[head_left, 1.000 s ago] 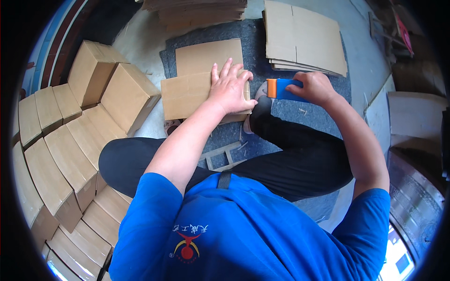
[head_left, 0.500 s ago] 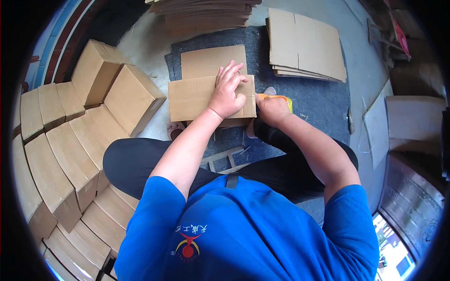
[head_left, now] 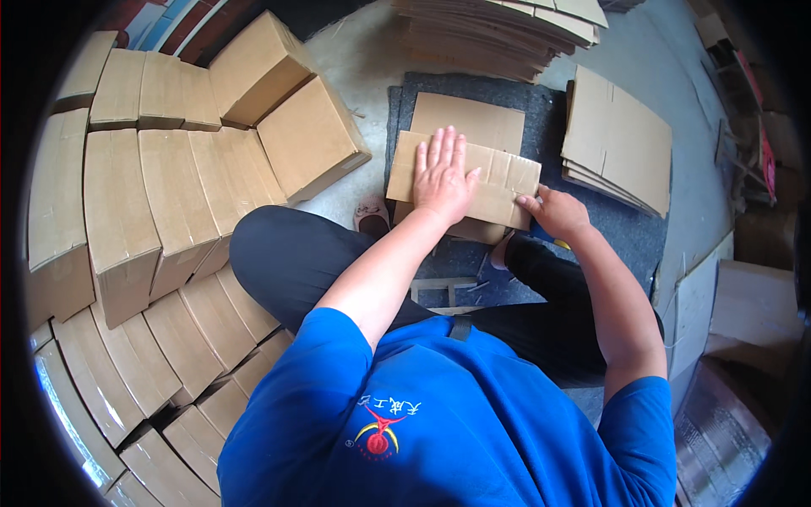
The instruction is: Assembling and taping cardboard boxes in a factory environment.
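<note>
Cardboard box (head_left: 473, 182), folded flat, lies on a dark mat (head_left: 625, 228) on the floor, straight ahead of the seated person, its long axis running left to right. Left hand (head_left: 441, 176) lies open and flat on the middle of it, fingers spread and pointing away, pressing rather than grasping. Right hand (head_left: 553, 211) is at the box's right end, fingers curled at the near corner; a bit of blue and yellow shows beneath it, too hidden to name, so I cannot tell whether that grip is closed on anything. Left hand sits fully on the box, right only at its edge. Finished boxes (head_left: 152, 194) crowd the left; flat sheets (head_left: 617, 144) are stacked just right of the mat.
</note>
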Motion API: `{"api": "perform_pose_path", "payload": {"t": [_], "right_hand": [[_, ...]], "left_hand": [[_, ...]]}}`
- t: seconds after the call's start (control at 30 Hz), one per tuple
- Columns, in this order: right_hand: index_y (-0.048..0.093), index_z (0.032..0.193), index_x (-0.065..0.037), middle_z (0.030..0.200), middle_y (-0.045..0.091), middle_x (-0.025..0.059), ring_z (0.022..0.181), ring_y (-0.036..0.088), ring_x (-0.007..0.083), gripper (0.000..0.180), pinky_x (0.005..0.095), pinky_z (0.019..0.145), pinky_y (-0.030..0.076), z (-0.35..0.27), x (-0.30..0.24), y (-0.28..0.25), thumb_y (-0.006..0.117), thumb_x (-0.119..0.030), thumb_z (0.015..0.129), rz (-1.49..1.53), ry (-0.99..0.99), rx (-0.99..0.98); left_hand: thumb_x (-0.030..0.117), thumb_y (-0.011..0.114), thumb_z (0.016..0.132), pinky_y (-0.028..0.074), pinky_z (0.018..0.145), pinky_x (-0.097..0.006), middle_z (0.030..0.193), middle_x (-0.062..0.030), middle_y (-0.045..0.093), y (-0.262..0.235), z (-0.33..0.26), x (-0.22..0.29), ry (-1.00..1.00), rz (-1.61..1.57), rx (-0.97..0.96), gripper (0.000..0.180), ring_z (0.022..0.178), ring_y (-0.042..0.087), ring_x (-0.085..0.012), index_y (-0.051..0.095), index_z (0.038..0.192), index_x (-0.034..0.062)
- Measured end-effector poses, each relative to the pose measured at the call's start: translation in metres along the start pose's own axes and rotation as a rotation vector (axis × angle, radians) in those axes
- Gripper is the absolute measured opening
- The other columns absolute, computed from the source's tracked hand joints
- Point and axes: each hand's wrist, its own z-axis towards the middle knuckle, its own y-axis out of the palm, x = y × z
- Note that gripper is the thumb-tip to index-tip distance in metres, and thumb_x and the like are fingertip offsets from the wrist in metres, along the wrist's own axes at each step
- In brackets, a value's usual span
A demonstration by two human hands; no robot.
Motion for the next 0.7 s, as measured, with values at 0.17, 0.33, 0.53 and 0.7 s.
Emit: {"api": "perform_pose_path", "payload": {"t": [0.17,0.33,0.53,0.7], "right_hand": [[0.067,0.115,-0.005,0.105,0.071,0.0208,0.105,0.066,0.0368,0.072,0.0452,0.089,0.051,0.015,0.009,0.003,0.042,-0.069,0.094,-0.009,-0.092,-0.037],[0.070,0.111,-0.002,0.104,0.070,0.0254,0.104,0.065,0.0408,0.081,0.0444,0.091,0.051,0.026,0.023,0.016,0.039,-0.074,0.091,0.096,-0.130,-0.127],[0.073,0.099,0.000,0.090,0.071,0.0204,0.084,0.069,0.0320,0.054,0.0401,0.081,0.052,0.005,-0.016,-0.054,0.057,-0.051,0.096,0.030,-0.071,-0.082],[0.071,0.103,0.000,0.090,0.071,0.0194,0.084,0.069,0.0300,0.045,0.0397,0.080,0.052,0.029,-0.075,-0.127,0.066,-0.043,0.092,0.085,-0.323,0.119]], "left_hand": [[0.043,0.072,0.085,0.025,0.119,-0.039,0.160,-0.0233,0.021,-0.017,0.001,-0.059,-0.346,-0.365,0.094,0.095,0.149,0.023,-0.0319,0.022,0.153,-0.0026],[0.047,0.075,0.086,0.041,0.106,-0.040,0.134,-0.0168,0.058,-0.015,0.008,-0.104,-0.714,-1.220,-0.376,0.078,0.128,0.053,-0.0259,0.045,0.139,-0.0009],[0.057,0.059,0.093,0.037,0.108,-0.043,0.140,-0.0217,0.052,-0.096,0.013,-0.083,-0.686,-1.000,-0.436,0.082,0.133,0.047,-0.0314,0.040,0.144,-0.0037],[0.054,0.055,0.096,0.044,0.105,-0.040,0.137,-0.0302,0.051,-0.204,0.004,-0.122,-0.373,-0.845,-0.112,0.082,0.128,0.052,-0.0355,0.034,0.141,-0.0108]]}}
